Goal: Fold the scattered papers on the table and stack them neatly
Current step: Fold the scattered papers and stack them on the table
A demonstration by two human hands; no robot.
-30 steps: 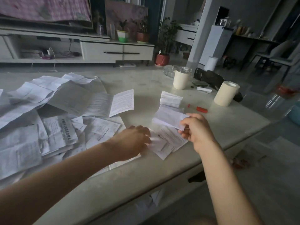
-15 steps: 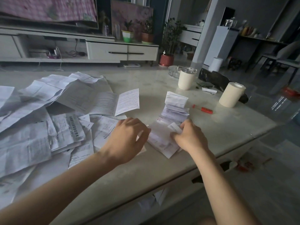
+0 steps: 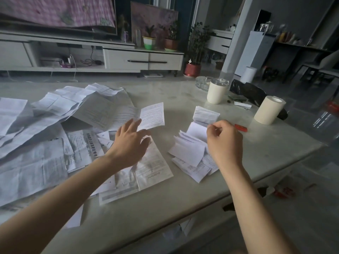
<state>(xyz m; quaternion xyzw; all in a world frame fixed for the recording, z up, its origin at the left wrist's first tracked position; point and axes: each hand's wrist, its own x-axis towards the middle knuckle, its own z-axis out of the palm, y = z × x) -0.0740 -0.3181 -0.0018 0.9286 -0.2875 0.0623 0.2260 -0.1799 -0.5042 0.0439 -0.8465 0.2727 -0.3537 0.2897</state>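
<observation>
The counter (image 3: 183,202) is a pale, smooth stone-like slab with a soft sheen. Across its left half lie the scattered papers (image 3: 45,143): thin white printed sheets, limp and crumpled, marked with grids of old fold creases and overlapping one another in a loose heap. One creased sheet (image 3: 154,167) lies at the near edge of the heap with a fold line running away from the person. A narrow leaflet (image 3: 152,115) lies farther back, its flap pointing to the right.

The left hand (image 3: 128,143) is over that creased sheet, palm down, fingers (image 3: 134,123) straight and spread toward the leaflet; whether they touch paper cannot be told.

Right of the heap, apart from it, sits the folded stack (image 3: 189,153): small rectangular packets with sharp edges, overlapping like shingles. Its long axis runs from the near edge away from the person, toward a matte cream cup (image 3: 216,92).

The right hand (image 3: 224,142) is over the far part of this stack, fingers curled with thumb and forefinger close together by a packet's edge; I cannot tell whether they pinch it.

A cream cylindrical roll (image 3: 268,110) stands to the right, and a small red stick-shaped object (image 3: 241,127) lies just beyond the right hand.
</observation>
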